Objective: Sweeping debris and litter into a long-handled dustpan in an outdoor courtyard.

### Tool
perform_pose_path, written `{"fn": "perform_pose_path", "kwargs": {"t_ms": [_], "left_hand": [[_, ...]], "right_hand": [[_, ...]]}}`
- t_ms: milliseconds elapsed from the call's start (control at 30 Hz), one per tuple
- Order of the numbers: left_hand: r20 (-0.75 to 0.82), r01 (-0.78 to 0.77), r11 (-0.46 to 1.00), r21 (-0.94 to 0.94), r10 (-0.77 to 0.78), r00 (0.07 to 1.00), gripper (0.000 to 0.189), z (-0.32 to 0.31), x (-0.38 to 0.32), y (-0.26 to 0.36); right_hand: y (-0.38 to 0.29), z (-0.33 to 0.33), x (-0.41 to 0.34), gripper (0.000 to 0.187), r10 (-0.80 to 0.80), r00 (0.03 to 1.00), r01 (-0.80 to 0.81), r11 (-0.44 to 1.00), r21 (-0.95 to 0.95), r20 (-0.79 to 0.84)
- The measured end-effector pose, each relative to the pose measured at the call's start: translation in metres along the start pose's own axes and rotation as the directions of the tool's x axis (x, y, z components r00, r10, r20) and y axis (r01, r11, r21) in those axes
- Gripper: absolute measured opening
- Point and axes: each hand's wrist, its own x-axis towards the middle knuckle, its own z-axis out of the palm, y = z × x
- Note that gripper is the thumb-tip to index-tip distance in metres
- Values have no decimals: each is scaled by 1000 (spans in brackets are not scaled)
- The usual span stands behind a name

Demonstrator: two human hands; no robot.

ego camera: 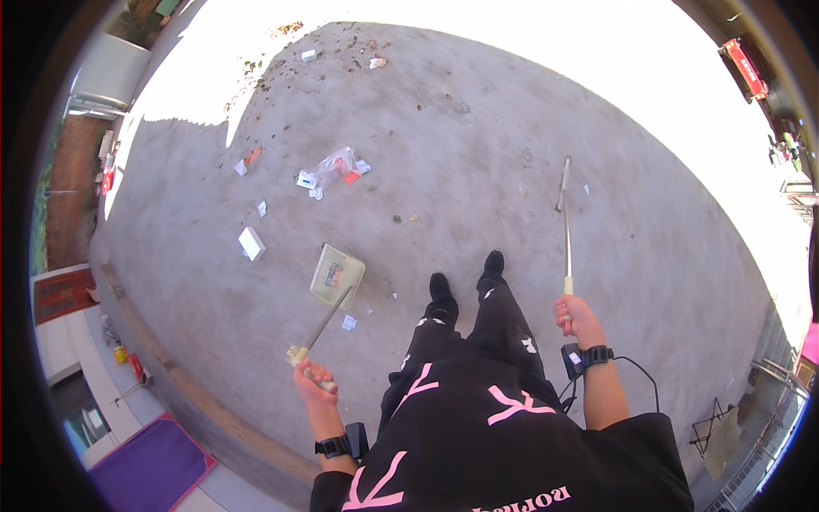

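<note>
My left hand (315,379) is closed around the pale handle of a long-handled dustpan (338,275), whose pan rests on the concrete floor to the left of my feet. The pan bears a coloured label. In my right hand (579,318) is the handle of a long broom (567,237); its narrow head (564,184) lies ahead on the floor at the right. Ahead and left are a crumpled clear plastic bag (336,166) with red and white scraps, a white box (251,244) and a paper scrap (349,322) near the dustpan.
Dry leaves (349,54) and a small white box (309,56) lie at the far end. A low ledge (211,406) runs along the left, beside a purple mat (153,464). A folding metal stand (720,429) is at the lower right. Bright sunlight edges the shaded floor.
</note>
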Motion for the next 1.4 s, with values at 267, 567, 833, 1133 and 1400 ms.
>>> {"fn": "perform_pose_path", "kwargs": {"t_ms": [267, 567, 833, 1133, 1400], "left_hand": [[16, 4, 972, -234, 0, 1000, 12, -5, -22, -15], [-19, -44, 976, -212, 41, 999, 13, 38, -50, -49], [-48, -32, 996, -82, 28, 998, 15, 88, -65, -72], [-43, -36, 999, -26, 35, 998, 15, 126, -74, -96], [-11, -4, 1000, -17, 4, 1000, 15, 129, -97, -103]], "right_hand": [[-10, 117, 80, 8, 292, 956, -292, 956, -1, 4], [-51, 163, 37, 9, 229, 871, -106, 951, -290, 435], [-168, 16, 22, 7, 198, 805, -305, 947, 104, 559], [-179, -173, -53, 6, -168, 986, 162, 972, -173, -19], [-202, -228, 80, 11, -218, 883, 213, 975, -58, -416]]}}
